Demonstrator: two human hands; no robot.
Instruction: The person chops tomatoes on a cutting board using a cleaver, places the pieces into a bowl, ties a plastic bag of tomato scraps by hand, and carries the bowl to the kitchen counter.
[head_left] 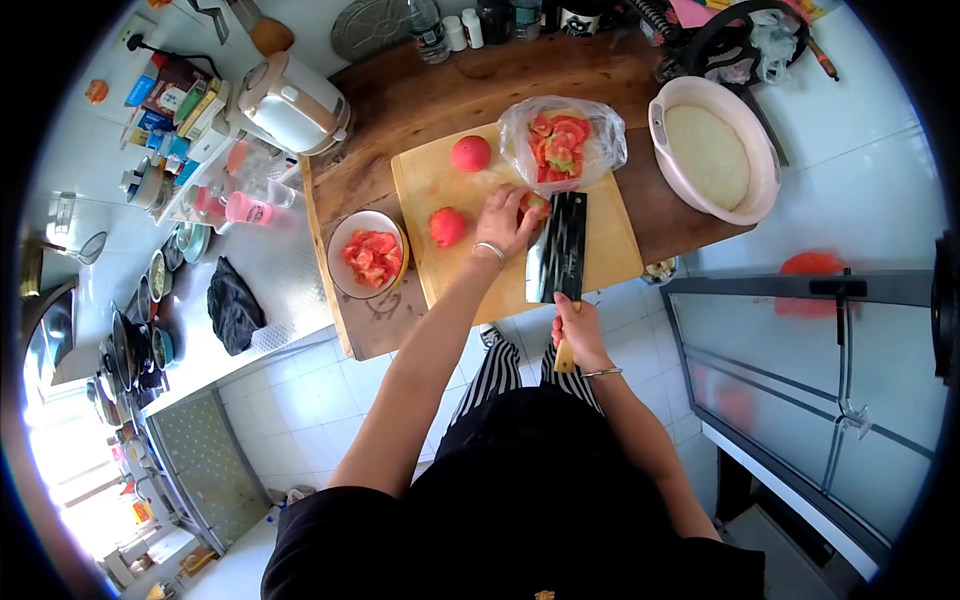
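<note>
My right hand (578, 330) grips the wooden handle of a cleaver (556, 248), whose broad blade lies over the cutting board (420, 190). Just left of the blade, the fingers of my left hand (505, 222) press on a piece of tomato (535, 206). Two whole tomatoes rest on the board: one tomato (471, 154) toward the back, another tomato (447, 227) left of my left hand. A clear plastic bag (610, 150) at the board's far edge has cut tomato (560, 145) on it. On the left, a bowl (395, 222) contains chopped tomato (370, 258).
A pale pink basin (765, 190) stands at the table's right end. Behind on the left is an electric kettle (290, 105). Bottles (428, 35) and jars line the wall. A small container (660, 270) shows below the board's right corner. Glass-panelled doors (780, 360) are at right.
</note>
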